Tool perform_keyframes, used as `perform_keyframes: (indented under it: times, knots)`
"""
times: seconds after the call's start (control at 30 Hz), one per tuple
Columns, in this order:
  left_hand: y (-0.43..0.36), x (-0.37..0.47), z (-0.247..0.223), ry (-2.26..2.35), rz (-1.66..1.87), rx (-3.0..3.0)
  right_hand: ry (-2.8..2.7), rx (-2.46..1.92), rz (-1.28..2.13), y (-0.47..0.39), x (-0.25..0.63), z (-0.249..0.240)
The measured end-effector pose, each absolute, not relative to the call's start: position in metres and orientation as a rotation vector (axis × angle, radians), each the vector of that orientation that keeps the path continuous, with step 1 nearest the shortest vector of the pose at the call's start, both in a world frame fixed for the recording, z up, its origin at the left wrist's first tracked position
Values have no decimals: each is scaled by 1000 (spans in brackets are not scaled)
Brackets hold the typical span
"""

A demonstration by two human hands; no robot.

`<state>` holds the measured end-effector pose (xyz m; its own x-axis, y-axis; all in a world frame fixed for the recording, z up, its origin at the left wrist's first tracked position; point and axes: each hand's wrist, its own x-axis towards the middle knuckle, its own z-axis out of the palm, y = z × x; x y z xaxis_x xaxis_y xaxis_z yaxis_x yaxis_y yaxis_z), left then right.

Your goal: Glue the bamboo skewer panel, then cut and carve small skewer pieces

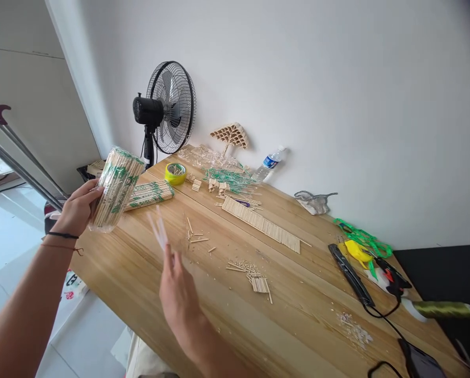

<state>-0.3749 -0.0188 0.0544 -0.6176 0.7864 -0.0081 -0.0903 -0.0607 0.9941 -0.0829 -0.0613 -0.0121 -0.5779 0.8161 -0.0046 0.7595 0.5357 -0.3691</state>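
Plainly a Full Grip on Both Sides

We hold up a plastic-wrapped bundle of sticks in our left hand, thumb across the front and the rest curled behind it. The bundle leans to the right at the table's left end, partly covering a second wrapped bundle that lies flat on the wood. Our right hand, above the near side, pinches some translucent rods by their lower ends; they blur, so we can't count them surely, though they may be glue sticks.

Beyond our fingers, loose sticks lie scattered, with a long stick panel farther right and a small stick square nearer us. A yellow tape roll sits just beside the flat bundle, with short pieces inside its ring. Behind, we see a black fan and a plastic bottle tilted near the wall.
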Motion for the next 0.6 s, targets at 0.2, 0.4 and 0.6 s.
perform_keyframes:
  times: [0.2,0.4,0.6]
  knots:
    - [-12,-358,59,1852,1428,1086,-2709,-1505,469,-45,-124,7]
    - [-1,-329,60,2300,896,1656,-2518,-1855,419,-9,-62,5]
    - [8,-277,34,2374,716,2072,-2309,-2045,457,-25,-1,-10]
